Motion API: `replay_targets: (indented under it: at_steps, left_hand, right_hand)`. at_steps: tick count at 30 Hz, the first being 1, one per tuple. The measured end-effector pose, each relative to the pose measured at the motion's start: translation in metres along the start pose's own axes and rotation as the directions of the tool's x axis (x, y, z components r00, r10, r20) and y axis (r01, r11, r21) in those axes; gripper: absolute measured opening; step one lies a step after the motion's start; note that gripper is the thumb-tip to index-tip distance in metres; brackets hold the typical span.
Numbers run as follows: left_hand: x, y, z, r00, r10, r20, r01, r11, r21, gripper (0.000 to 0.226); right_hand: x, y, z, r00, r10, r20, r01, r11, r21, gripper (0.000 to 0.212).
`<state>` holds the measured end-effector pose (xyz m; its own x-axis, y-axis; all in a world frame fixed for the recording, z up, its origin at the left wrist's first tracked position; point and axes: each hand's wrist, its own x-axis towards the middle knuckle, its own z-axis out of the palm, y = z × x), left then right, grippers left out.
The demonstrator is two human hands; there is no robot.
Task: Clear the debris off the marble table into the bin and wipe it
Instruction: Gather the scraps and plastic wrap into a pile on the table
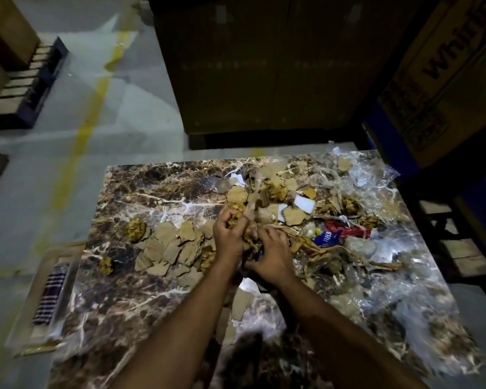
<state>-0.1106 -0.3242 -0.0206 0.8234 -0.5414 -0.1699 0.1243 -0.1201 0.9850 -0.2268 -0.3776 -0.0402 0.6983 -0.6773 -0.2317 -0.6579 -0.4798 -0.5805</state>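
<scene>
A dark marble table [129,293] is strewn with debris: torn cardboard pieces [169,248], yellow crumpled wads [135,230], clear plastic wrap [399,265] and a red and blue wrapper [340,233]. My left hand [227,234] grips a bunch of cardboard scraps and yellow wad above the table's middle. Right beside it, my right hand [272,256] has its fingers curled around brown paper strips and scraps. The view is blurred by motion.
A cardboard box [31,313] holding a checked cloth [51,293] stands on the floor at the table's left edge. Big cartons [264,66] rise behind the table, and another printed carton [443,74] at the right. A pallet [31,88] lies far left.
</scene>
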Motion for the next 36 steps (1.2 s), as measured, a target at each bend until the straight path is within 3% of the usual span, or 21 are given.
replay_targets:
  at_steps: [2,4,8,12,15,17,19,21,24,26,28,31,34,36]
  left_hand:
    - [-0.013,-0.001,0.006,0.999,0.014,0.031,-0.016,0.998,0.066,0.008]
    - [-0.025,-0.004,0.010,0.992,0.079,0.098,-0.094,0.982,0.163,0.009]
    - [-0.032,-0.017,0.017,0.982,0.130,0.134,-0.160,0.957,0.244,0.037]
    - [-0.033,-0.041,0.022,0.982,0.073,0.174,-0.133,0.921,0.366,0.026]
    - [-0.028,-0.063,0.020,0.986,-0.029,0.166,-0.039,0.920,0.390,0.054]
    - [-0.032,-0.055,0.017,0.980,-0.041,0.196,-0.039,0.923,0.384,0.057]
    - [-0.039,-0.030,0.014,0.974,-0.116,0.195,0.047,0.943,0.329,0.055]
    - [-0.041,-0.021,0.011,0.952,-0.254,0.169,0.222,0.957,0.184,0.052]
    - [-0.043,-0.009,0.008,0.849,-0.473,0.235,0.487,0.874,-0.002,0.077]
    - [-0.041,-0.010,0.002,0.815,-0.493,0.304,0.531,0.846,-0.049,0.086]
    - [-0.037,-0.008,-0.008,0.792,-0.470,0.390,0.529,0.847,-0.053,0.089]
    - [-0.029,0.007,-0.029,0.822,-0.338,0.457,0.401,0.915,-0.045,0.085]
    - [-0.022,0.013,-0.067,0.909,-0.227,0.350,0.234,0.972,0.021,0.065]
    - [-0.014,0.007,-0.106,0.975,-0.111,0.191,0.084,0.986,0.144,0.055]
  right_hand:
    - [-0.001,0.003,-0.002,0.999,0.020,0.030,-0.024,0.992,0.122,0.104]
    - [0.000,0.006,-0.003,0.995,0.017,0.101,-0.030,0.991,0.130,0.113]
    - [0.002,0.016,-0.012,0.977,-0.038,0.210,-0.003,0.981,0.192,0.139]
    - [-0.003,0.025,-0.018,0.973,-0.168,0.155,0.131,0.966,0.223,0.146]
    - [-0.008,0.021,-0.016,0.972,-0.214,0.100,0.192,0.963,0.190,0.143]
    - [-0.006,0.018,-0.013,0.962,-0.260,0.078,0.248,0.959,0.140,0.138]
    - [0.000,0.015,-0.012,0.961,-0.257,0.103,0.251,0.965,0.071,0.135]
    - [0.003,0.013,-0.010,0.966,-0.208,0.155,0.213,0.977,-0.017,0.136]
    - [0.002,0.009,-0.005,0.979,-0.126,0.161,0.143,0.985,-0.099,0.122]
    - [0.002,0.006,-0.002,0.985,-0.093,0.146,0.113,0.984,-0.140,0.109]
    - [0.002,0.005,-0.001,0.988,-0.076,0.132,0.096,0.984,-0.152,0.099]
    - [0.004,0.005,-0.002,0.988,-0.093,0.122,0.114,0.977,-0.178,0.091]
    - [0.002,0.004,-0.002,0.990,-0.090,0.105,0.108,0.978,-0.178,0.090]
    - [0.002,0.003,-0.002,0.992,-0.092,0.091,0.107,0.978,-0.180,0.089]
